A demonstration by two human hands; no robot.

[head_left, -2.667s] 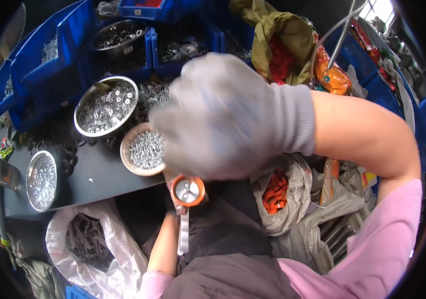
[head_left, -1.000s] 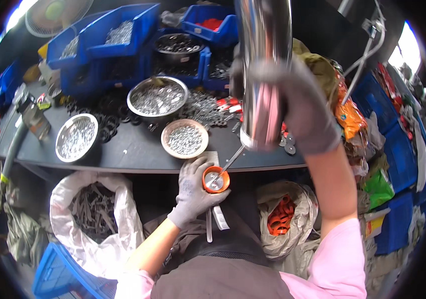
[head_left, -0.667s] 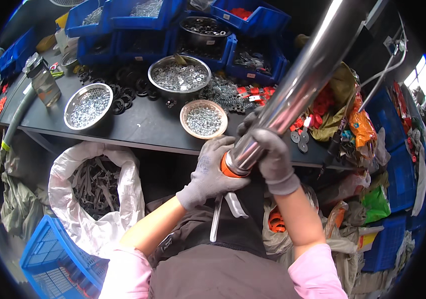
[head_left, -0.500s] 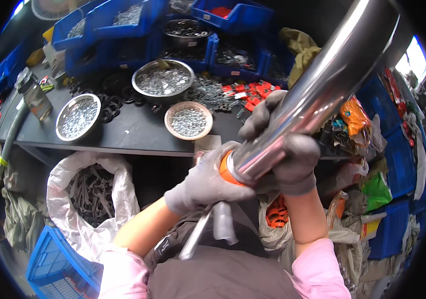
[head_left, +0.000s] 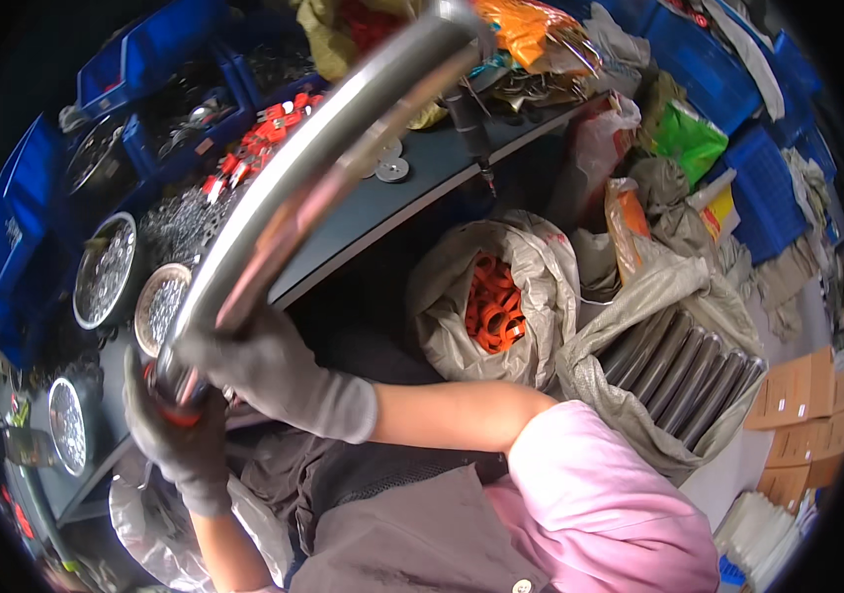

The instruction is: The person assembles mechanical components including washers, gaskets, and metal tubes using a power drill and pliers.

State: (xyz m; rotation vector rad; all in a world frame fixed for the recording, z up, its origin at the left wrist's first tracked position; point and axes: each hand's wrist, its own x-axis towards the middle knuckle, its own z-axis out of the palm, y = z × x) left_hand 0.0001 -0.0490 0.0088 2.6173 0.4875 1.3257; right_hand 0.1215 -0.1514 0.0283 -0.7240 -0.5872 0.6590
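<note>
A long, shiny metal tube (head_left: 328, 133) slants from my hands up toward the bench's far side, slightly blurred. My left hand (head_left: 180, 435), in a grey glove, is closed around its lower end, where an orange ring (head_left: 181, 415) shows between the fingers. My right hand (head_left: 279, 381), gloved alike, is wrapped over the tube just above that ring; its fingertips are partly hidden. Beyond the tube, a bowl of small metal parts (head_left: 160, 306) stands close to my left hand on the dark workbench (head_left: 343, 232).
To the right stand a sack (head_left: 432, 316) of orange rings and a sack (head_left: 590, 385) of metal tubes. Cardboard boxes (head_left: 793, 395) are stacked farther right. Along the bench lie red clips (head_left: 254, 148), metal discs (head_left: 392, 170), a steel bowl (head_left: 106, 272) and blue bins (head_left: 150, 49).
My view has swung right, bringing the sack of tubes and the boxes into sight. The tube and both hands now appear farther left; my right hand is lower, near the tube's ringed end.
</note>
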